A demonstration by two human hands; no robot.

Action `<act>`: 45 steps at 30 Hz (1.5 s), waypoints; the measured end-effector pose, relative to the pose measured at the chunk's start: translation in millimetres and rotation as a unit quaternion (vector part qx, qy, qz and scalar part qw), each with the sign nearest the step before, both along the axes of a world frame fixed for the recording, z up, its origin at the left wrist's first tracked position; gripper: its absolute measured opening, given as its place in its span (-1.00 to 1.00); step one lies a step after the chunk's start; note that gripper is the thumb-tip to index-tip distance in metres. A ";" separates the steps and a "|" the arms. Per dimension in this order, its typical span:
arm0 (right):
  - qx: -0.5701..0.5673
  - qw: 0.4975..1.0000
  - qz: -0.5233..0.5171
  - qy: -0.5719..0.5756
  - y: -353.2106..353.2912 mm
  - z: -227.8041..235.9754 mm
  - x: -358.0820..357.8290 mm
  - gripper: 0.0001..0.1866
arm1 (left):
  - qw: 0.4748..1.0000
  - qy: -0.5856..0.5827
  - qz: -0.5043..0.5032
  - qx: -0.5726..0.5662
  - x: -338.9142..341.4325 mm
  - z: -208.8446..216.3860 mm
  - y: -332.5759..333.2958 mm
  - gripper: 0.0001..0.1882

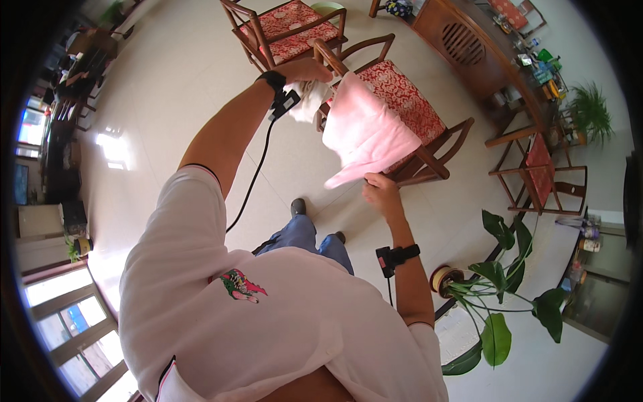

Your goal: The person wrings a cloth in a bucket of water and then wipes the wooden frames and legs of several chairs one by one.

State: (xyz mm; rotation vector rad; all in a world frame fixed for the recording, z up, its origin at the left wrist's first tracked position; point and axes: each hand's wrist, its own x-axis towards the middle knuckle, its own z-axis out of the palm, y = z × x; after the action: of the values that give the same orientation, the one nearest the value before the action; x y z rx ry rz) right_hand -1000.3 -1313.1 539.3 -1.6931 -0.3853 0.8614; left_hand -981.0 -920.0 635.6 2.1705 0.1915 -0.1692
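Observation:
A pink cloth [368,130] lies spread over the back of a wooden armchair with a red patterned seat [408,94]. My right hand [382,194] is closed at the cloth's near edge, its fingers curled there. Farther left, my left hand [308,69] reaches out beside the chair's top rail. A crumpled white cloth [309,100] hangs beneath the left hand, which appears closed on it; part of its grip is hidden. Each wrist wears a black strap with a small device and a cable.
A second red-seated armchair [291,30] stands beyond. At the far right are a wooden cabinet [462,43] and another chair [536,167]. A potted leafy plant [492,275] spreads near my right elbow. Pale tiled floor [174,80] extends leftward, toward dark furniture along the wall.

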 end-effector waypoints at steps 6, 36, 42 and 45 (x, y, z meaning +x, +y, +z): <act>-0.026 0.969 -0.229 0.092 13.4 23.1 47.8 -0.70 | 0.996 0.015 0.066 -0.062 10.2 -34.9 -33.9 -0.07; -0.087 0.947 -0.306 -0.048 28.1 81.2 80.9 -0.59 | 0.974 -0.142 -0.018 0.174 101.0 -43.2 48.4 -0.62; -0.036 0.944 -0.325 -0.041 -19.5 61.9 75.4 -0.67 | 0.993 -0.076 0.082 -0.036 64.9 -51.0 21.7 -0.70; -0.009 0.937 -0.344 -0.058 -43.3 54.3 73.1 -0.74 | 0.987 -0.073 0.067 -0.123 29.2 -40.7 5.0 -0.66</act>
State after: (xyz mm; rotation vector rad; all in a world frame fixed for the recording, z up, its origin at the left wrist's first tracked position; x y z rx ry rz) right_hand -927.2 -1356.4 593.6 -1.7285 0.1479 0.2468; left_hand -951.8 -915.0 594.9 1.9081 0.2203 0.0425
